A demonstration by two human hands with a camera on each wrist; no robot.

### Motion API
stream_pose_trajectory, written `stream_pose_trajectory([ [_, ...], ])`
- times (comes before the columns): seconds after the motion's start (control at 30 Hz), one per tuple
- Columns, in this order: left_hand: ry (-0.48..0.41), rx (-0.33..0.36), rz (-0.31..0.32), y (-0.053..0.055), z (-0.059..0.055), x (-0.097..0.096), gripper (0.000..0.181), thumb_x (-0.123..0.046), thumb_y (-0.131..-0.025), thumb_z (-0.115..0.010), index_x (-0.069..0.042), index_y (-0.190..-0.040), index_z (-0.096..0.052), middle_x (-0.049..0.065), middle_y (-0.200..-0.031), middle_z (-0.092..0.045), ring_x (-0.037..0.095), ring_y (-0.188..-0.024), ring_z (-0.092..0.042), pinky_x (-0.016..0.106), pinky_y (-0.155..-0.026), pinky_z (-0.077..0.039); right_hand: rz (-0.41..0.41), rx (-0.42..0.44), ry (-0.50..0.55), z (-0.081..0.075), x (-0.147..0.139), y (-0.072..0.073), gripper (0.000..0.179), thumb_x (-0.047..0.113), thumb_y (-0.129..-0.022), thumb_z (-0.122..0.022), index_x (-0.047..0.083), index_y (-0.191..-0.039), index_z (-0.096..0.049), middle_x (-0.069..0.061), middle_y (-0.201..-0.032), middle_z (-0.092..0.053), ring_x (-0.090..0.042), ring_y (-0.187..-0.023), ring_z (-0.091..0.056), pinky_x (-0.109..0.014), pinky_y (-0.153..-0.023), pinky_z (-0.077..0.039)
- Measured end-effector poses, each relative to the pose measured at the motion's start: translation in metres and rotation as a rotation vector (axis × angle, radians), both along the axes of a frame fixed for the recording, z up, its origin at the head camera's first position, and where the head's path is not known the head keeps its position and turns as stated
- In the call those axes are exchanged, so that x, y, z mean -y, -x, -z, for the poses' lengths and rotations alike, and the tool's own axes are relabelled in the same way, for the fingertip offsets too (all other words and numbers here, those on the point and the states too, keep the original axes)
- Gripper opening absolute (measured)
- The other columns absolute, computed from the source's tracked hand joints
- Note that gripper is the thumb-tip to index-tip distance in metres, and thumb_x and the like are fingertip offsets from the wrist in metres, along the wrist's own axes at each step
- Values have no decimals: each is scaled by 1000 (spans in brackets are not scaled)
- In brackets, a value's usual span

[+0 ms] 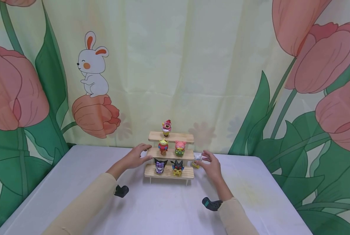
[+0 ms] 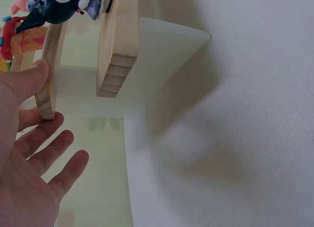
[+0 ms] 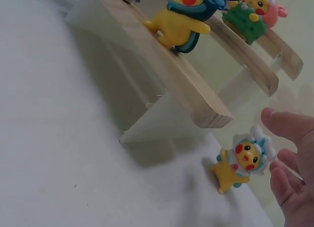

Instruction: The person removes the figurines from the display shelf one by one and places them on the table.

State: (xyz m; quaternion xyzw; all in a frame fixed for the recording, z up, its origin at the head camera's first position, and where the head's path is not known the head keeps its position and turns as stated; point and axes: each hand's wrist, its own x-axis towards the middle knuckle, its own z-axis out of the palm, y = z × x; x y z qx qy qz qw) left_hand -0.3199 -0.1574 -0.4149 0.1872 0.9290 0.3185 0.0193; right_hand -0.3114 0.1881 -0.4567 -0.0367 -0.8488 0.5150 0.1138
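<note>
A three-tier wooden display shelf (image 1: 170,176) stands on white side supports near the back of the table. My left hand (image 1: 137,156) pinches the left end of the middle board (image 2: 48,92) between thumb and index finger; the other fingers are spread. To the right of the shelf, a yellow figurine with a white cap (image 3: 235,161) stands on the table. My right hand (image 1: 212,165) is beside it, fingers loosely bent, with a gap to it in the right wrist view. A dark-hooded yellow figurine (image 1: 177,168) and a purple-and-black figurine (image 1: 160,166) stand on the lowest board.
On the middle board are a red-clothed figurine (image 1: 163,147) and a pink-hooded one (image 1: 179,148). A figurine with a red hat (image 1: 166,128) stands on the top board. A printed curtain (image 1: 210,81) hangs behind the white-covered table (image 1: 163,209).
</note>
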Motion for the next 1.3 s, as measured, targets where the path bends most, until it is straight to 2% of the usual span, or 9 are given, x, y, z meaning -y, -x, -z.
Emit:
stream_pose_trajectory([
  [0.1, 1, -6, 1, 0, 0, 0, 59, -32, -104, -65, -2, -152, -48, 22, -145, -55, 40, -135, -55, 58, -114, -47, -1, -20, 1, -1, 1, -1, 67, 6, -91, -79, -1, -151, -48, -25, -145, -60, -42, -132, -60, -54, -109, -52],
  [0.57, 0, -6, -2, -2, 0, 1, 59, -32, -104, -65, -1, -152, -48, 22, -144, -55, 40, -135, -55, 58, -114, -48, -2, -3, 28, -12, 7, -7, 67, 13, -94, -78, 4, -153, -47, -21, -149, -59, -38, -136, -59, -54, -113, -50],
  [1.3, 4, 19, -10, 0, 2, 0, 61, -34, -104, -65, -3, -154, -47, 21, -146, -54, 41, -137, -53, 59, -115, -47, -34, -90, 77, -40, 18, -11, 63, 17, -94, -78, 6, -150, -51, -18, -145, -63, -35, -133, -60, -53, -112, -51],
])
